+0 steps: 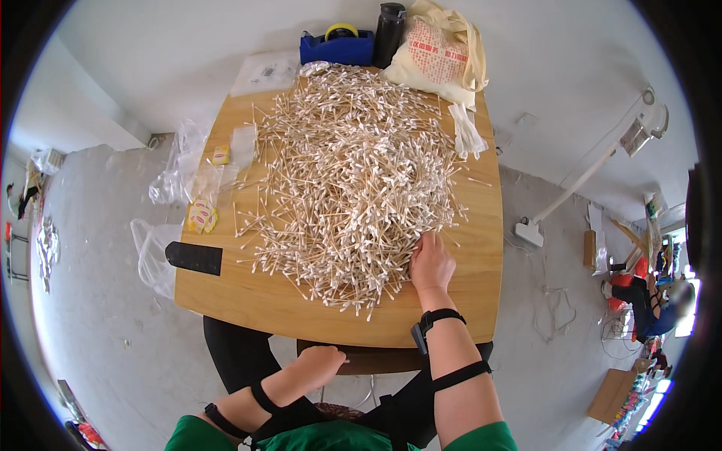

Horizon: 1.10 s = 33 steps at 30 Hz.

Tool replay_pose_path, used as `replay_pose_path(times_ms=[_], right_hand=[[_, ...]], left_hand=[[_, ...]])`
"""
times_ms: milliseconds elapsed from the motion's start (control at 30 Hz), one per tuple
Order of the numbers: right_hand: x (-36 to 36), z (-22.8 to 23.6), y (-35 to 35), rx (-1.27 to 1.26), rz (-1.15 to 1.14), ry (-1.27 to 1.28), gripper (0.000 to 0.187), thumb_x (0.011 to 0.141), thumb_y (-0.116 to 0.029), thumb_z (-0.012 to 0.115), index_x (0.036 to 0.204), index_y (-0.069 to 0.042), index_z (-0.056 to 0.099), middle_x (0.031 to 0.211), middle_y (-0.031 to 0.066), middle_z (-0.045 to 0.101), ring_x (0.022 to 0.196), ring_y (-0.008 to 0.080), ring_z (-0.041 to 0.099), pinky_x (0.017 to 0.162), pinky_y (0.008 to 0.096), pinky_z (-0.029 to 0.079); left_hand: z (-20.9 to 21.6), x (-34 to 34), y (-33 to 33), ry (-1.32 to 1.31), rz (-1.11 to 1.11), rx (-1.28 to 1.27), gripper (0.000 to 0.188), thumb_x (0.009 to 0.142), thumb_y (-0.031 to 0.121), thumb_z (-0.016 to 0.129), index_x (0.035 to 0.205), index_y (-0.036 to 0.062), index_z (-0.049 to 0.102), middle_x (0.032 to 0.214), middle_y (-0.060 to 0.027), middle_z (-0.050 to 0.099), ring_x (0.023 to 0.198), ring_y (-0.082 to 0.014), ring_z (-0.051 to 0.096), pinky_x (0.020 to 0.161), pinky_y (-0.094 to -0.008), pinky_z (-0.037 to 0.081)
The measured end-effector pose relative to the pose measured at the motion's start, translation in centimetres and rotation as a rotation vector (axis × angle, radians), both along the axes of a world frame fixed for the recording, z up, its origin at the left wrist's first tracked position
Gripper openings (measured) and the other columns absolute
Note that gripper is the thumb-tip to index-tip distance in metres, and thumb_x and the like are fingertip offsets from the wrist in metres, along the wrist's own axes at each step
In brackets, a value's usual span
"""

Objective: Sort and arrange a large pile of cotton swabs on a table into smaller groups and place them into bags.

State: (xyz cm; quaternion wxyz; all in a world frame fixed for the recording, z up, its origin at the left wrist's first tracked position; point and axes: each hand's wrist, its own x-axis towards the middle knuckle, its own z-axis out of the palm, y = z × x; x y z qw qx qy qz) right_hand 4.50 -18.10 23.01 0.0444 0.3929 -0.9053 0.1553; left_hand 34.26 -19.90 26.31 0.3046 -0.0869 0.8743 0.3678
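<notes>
A big loose heap of cotton swabs (pixel 353 173), with pale sticks and white tips, covers the middle of the wooden table (pixel 474 301). At its near right edge lies my right hand (pixel 432 263), fingers curled together against the swabs; the fingertips are partly hidden, and what they grip does not show. My left hand (pixel 320 368) is closed in a fist in front of the table's near edge, over my lap. From it pokes a small white tip that looks like a cotton swab's end.
Along the back stand a blue tape dispenser (pixel 336 49), a dark bottle (pixel 389 34) and a cream cloth bag (pixel 436 56). Clear plastic bags (pixel 184 165), yellow labels (pixel 201 216) and a black flat case (pixel 194 258) lie at the left. A person (pixel 654 304) sits far right.
</notes>
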Motion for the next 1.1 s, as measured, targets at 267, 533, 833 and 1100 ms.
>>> replay_pose_path(times_ms=[267, 533, 833, 1100], right_hand=[[0.2, -0.1, -0.2, -0.061, 0.019, -0.038, 0.011, 0.079, -0.008, 0.060, 0.086, -0.013, 0.054, 0.084, 0.0057, 0.062, 0.074, 0.0308, 0.064, 0.061, 0.0437, 0.050], [0.2, 0.0, -0.2, -0.034, 0.014, -0.044, 0.008, 0.083, -0.014, 0.061, 0.087, -0.013, 0.054, 0.085, 0.0064, 0.062, 0.075, 0.0290, 0.065, 0.061, 0.0420, 0.051], [0.1, 0.6, 0.0, -0.037, 0.006, -0.113, 0.008, 0.082, -0.013, 0.061, 0.087, -0.013, 0.054, 0.085, 0.0069, 0.062, 0.079, 0.0289, 0.065, 0.065, 0.0420, 0.052], [0.2, 0.6, 0.0, -0.059, 0.007, -0.113, 0.010, 0.080, -0.012, 0.063, 0.086, -0.014, 0.054, 0.084, 0.0066, 0.062, 0.079, 0.0291, 0.064, 0.065, 0.0419, 0.052]], left_hand=[[4.0, -4.3, -5.3, 0.406, 0.395, 0.137, 0.017, 0.091, 0.023, 0.061, 0.088, 0.0061, 0.063, 0.086, -0.0141, 0.064, 0.081, -0.0345, 0.064, 0.067, -0.0434, 0.051], [5.4, -14.7, -12.6, 0.778, 0.858, -0.382, 0.021, 0.083, 0.023, 0.073, 0.080, 0.0050, 0.062, 0.087, -0.0103, 0.059, 0.079, -0.0324, 0.061, 0.067, -0.0419, 0.050], [3.8, -17.2, -11.7, 0.609, 0.829, -0.567, 0.022, 0.076, 0.022, 0.075, 0.073, 0.0038, 0.063, 0.090, -0.0114, 0.058, 0.089, -0.0312, 0.060, 0.074, -0.0425, 0.051], [3.2, -15.6, -12.0, 0.517, 0.937, -0.505, 0.014, 0.077, 0.015, 0.071, 0.074, 0.0032, 0.064, 0.092, -0.0115, 0.059, 0.077, -0.0294, 0.062, 0.069, -0.0407, 0.051]])
